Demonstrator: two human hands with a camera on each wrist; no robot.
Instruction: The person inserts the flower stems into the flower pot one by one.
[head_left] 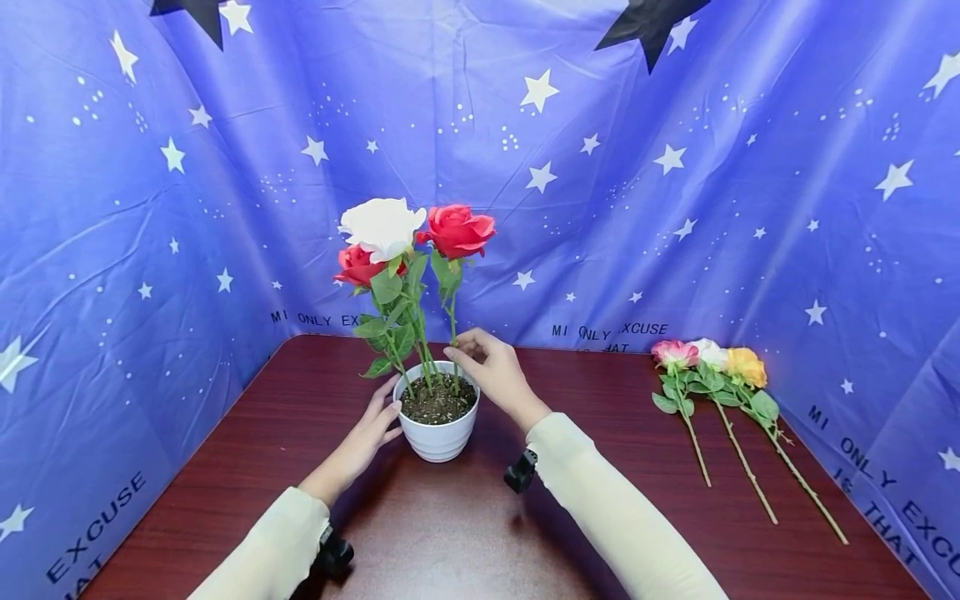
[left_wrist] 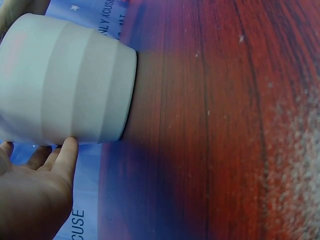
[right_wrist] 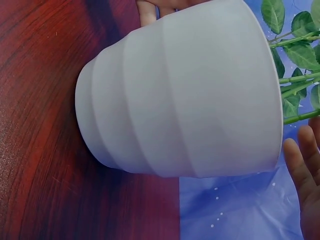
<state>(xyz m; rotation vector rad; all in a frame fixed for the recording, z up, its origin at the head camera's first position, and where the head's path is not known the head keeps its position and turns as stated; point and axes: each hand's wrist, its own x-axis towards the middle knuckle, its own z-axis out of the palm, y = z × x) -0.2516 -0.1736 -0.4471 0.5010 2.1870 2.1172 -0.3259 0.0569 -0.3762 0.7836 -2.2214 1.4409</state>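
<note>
A white ribbed pot (head_left: 438,440) filled with dark soil (head_left: 437,406) stands upright on the table. A white rose (head_left: 382,227), a red rose at the left (head_left: 358,267) and another red rose at the right (head_left: 459,232) rise from it on leafy stems. My left hand (head_left: 363,437) rests against the pot's left side, fingers mostly straight in the left wrist view (left_wrist: 37,187). My right hand (head_left: 492,367) pinches the right red rose's stem low, just over the rim. In the right wrist view, its fingers (right_wrist: 300,165) are beside the rim; the pinch is cut off.
A pink rose (head_left: 675,354), a second white rose (head_left: 710,356) and a yellow rose (head_left: 746,367) lie side by side at the table's right. Blue star-printed cloth (head_left: 540,175) hangs behind and along both sides of the dark red wooden table (head_left: 592,417).
</note>
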